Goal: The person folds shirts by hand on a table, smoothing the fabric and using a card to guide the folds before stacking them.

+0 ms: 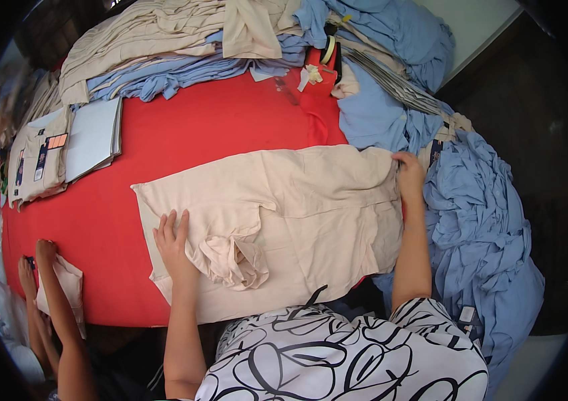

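Observation:
A cream shirt (324, 200) lies spread across the near part of the red table (217, 127), its near edge by my body. A sleeve-like part is folded over it and ends in a crumpled bunch (234, 260). My left hand (175, 244) rests on the cloth left of that bunch, open, with the fingers stretched out. At the far right corner, my right hand (409, 175) pinches the shirt's edge between thumb and fingers. The part of the fingers under the cloth is hidden.
Piled cream and blue garments (157, 40) line the far side. Blue garments (477, 200) heap at my right. Folded tagged garments (40, 160) and grey-white sheets (97, 137) lie at the left. A co-worker's hands (45, 252) handle a small cream piece (69, 284) at near left. Tape rolls (328, 50) stand far right.

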`<act>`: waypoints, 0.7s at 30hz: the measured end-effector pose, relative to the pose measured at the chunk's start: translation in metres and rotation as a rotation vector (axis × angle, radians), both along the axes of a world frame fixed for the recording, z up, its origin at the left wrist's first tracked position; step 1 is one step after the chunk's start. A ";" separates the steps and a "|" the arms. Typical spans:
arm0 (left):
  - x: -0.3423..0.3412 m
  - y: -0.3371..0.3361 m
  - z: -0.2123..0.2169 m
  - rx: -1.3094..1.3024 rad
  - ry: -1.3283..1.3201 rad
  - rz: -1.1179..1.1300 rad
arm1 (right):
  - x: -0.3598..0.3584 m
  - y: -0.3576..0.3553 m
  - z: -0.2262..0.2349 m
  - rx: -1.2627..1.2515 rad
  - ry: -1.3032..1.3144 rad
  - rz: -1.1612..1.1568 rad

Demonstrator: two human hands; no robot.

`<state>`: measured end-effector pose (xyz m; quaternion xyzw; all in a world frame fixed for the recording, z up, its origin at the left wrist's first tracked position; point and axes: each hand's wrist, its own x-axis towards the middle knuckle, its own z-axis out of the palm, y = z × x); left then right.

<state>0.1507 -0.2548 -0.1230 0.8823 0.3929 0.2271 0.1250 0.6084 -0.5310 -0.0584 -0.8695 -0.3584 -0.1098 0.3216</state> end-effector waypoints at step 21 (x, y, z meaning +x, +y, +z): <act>-0.020 0.001 0.008 -0.016 -0.071 -0.092 | -0.263 0.120 -0.001 -0.131 0.234 0.631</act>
